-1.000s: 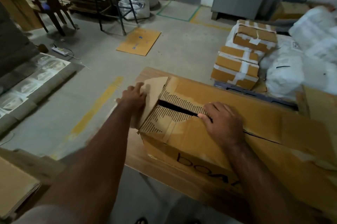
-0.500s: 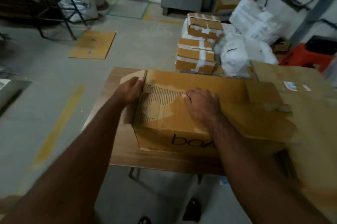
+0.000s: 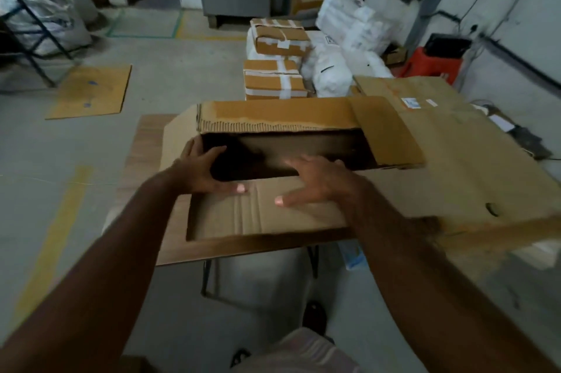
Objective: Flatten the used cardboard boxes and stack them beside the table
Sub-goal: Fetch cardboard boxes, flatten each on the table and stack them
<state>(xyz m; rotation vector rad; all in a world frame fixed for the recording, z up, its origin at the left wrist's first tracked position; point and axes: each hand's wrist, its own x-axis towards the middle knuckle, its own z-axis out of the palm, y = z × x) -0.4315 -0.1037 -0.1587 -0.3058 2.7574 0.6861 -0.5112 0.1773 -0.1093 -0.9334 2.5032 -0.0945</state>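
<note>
Cardboard made up the open box (image 3: 273,178), which lay on the wooden surface (image 3: 145,141); both hands pressed its near flap (image 3: 264,214), the left hand (image 3: 206,172) at the box's left corner, the right hand (image 3: 315,181) beside it, fingers spread flat, gripping nothing. Uneven pressure could have slid the box off the surface's near edge, or torn the flap instead of folding it.

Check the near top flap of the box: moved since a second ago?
Yes. The near flap has swung open toward the person, off the box and over the table's near edge.
</note>
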